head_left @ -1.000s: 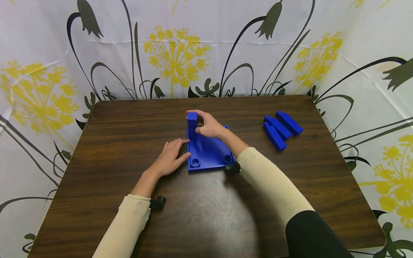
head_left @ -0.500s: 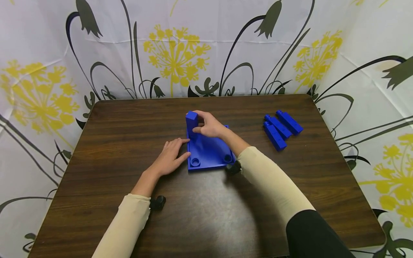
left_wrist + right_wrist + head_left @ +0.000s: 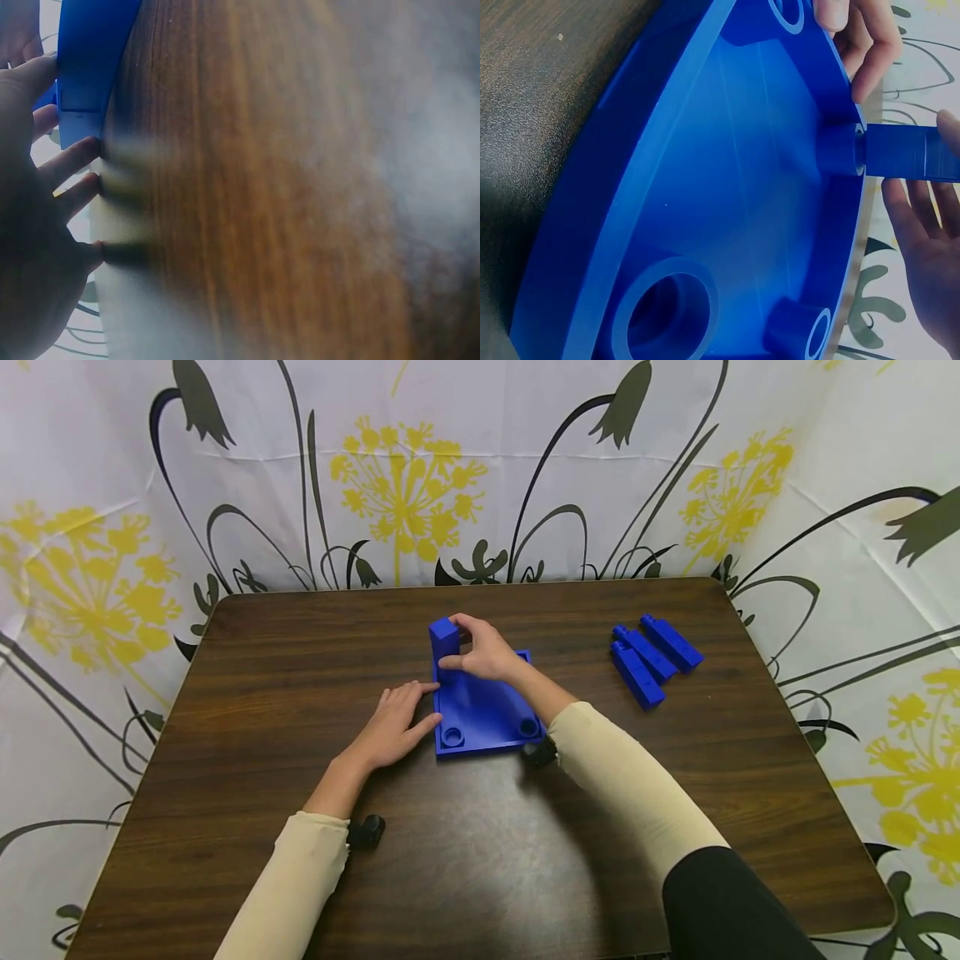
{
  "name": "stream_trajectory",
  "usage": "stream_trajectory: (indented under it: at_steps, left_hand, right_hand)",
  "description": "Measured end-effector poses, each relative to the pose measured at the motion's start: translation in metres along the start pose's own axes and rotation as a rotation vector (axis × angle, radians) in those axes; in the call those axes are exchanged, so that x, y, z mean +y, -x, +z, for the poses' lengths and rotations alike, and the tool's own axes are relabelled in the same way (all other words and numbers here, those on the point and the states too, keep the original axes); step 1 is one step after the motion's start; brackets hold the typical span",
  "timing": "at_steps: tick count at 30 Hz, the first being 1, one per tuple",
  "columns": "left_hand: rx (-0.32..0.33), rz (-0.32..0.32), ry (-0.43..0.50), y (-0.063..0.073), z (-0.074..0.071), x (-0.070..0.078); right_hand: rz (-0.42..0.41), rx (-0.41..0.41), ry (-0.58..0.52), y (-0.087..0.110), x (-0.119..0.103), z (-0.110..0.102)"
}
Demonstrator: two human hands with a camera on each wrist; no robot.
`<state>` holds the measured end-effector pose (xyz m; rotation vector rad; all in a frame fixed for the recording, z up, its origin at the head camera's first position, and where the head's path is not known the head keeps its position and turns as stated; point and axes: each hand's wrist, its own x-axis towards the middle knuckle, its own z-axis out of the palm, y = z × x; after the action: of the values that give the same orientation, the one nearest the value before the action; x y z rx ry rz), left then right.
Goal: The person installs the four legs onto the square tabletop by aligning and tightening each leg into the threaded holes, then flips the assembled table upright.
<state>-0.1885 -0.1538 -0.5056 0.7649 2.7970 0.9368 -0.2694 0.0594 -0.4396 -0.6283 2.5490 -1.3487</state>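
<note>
A square blue tabletop (image 3: 483,710) with a raised rim lies underside up, a round socket in each corner. At its back left corner a square blue leg (image 3: 444,639) stands upright. My right hand (image 3: 489,653) pinches this leg between thumb and fingers. In the right wrist view the leg (image 3: 900,150) meets the corner socket's mouth; whether it is fully seated I cannot tell. My left hand (image 3: 393,722) rests at the tabletop's left edge, fingers extended, thumb and fingertips touching the rim. The left wrist view shows those fingers against the tabletop's outer side (image 3: 86,67).
At the right of the brown wooden table (image 3: 300,652) lie three more blue legs, one nearest (image 3: 637,675), a middle leg (image 3: 647,653) and a far leg (image 3: 672,643), with narrow ends pointing back. A flower-printed cloth (image 3: 450,485) hangs behind and around the table.
The leg has turned about its upright axis, and its top has shifted slightly left. My right thumb has moved left across its front. The left hand and tabletop stay in place.
</note>
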Motion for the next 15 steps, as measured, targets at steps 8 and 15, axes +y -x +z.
stream_trajectory:
  at_steps: [8, 15]
  left_hand:
    - [-0.005, -0.007, -0.004, -0.0008, 0.001, -0.0016]
    - [-0.008, -0.01, -0.006, -0.0003, 0.002, -0.0022]
  right_hand:
    - [0.035, 0.073, 0.023, 0.0013, -0.0009, 0.0052]
    - [0.066, 0.106, 0.038, 0.0011, -0.0011, 0.0091]
